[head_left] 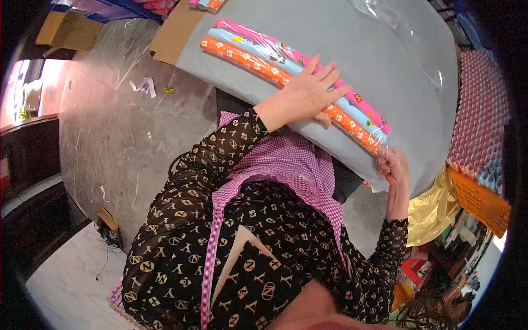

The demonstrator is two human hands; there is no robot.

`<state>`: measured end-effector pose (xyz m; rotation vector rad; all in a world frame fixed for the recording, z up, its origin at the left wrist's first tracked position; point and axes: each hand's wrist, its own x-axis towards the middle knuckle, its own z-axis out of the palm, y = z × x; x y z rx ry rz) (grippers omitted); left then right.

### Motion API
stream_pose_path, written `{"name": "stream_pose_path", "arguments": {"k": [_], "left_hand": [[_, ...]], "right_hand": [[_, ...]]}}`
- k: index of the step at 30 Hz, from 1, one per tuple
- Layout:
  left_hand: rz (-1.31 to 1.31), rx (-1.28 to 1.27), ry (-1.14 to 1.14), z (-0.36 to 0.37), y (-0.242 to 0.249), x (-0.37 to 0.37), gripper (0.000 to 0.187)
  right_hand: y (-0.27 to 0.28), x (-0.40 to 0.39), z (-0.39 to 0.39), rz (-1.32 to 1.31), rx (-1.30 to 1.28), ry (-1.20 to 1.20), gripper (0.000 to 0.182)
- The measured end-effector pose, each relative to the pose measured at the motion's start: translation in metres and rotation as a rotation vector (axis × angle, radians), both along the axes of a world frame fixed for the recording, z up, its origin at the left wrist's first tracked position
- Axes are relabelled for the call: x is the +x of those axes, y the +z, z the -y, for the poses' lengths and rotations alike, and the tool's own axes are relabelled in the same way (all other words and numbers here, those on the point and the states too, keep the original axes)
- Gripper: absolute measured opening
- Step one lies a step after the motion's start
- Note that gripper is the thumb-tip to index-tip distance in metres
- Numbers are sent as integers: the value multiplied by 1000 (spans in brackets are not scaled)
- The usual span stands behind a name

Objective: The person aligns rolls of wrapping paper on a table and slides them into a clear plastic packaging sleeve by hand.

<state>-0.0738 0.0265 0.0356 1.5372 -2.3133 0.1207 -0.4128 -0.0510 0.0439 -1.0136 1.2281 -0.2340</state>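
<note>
Three rolls of patterned wrapping paper lie side by side at a slant on the grey-covered table: a pink roll, a light blue roll and an orange roll. Clear plastic film appears to sheathe them together. Across their middle rests my left hand, palm down with the fingers spread. At the right end, my right hand has its fingers closed on the film's loose end, just beyond the orange roll. Part of the rolls is hidden under my left hand.
A loose sheet of clear plastic lies at the table's far right. Stacked rolls stand beyond the right edge, above gold foil. Cardboard sits at the table's left corner. Paper scraps litter the floor.
</note>
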Motion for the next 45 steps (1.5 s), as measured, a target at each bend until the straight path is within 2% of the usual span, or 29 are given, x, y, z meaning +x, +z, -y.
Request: {"name": "stream_pose_path", "arguments": {"k": [4, 8, 19, 23, 27, 30, 34, 42, 45], "left_hand": [[-9, -1, -2, -1, 1, 0, 91], [-4, 59, 3, -1, 3, 1, 92], [-52, 17, -14, 0, -1, 2, 90], [-40, 75, -20, 3, -2, 2, 89], [-36, 90, -56, 6, -2, 3, 89], [4, 67, -30, 4, 3, 1, 90], [58, 67, 6, 3, 0, 2, 93], [96, 40, 6, 3, 3, 1, 96], [108, 44, 1, 3, 4, 0, 96]], "right_hand": [[-1, 0, 3, -9, 23, 13, 26], [-5, -1, 6, 24, 82, 5, 25], [0, 7, 6, 58, 154, -34, 19], [-1, 5, 1, 36, 72, -40, 24], [2, -2, 0, -77, -110, 123, 22], [22, 11, -13, -109, -152, 32, 23], [15, 7, -20, -61, -153, -30, 23], [18, 17, -20, -205, -201, -28, 21], [12, 15, -20, -116, -197, -28, 23]]}}
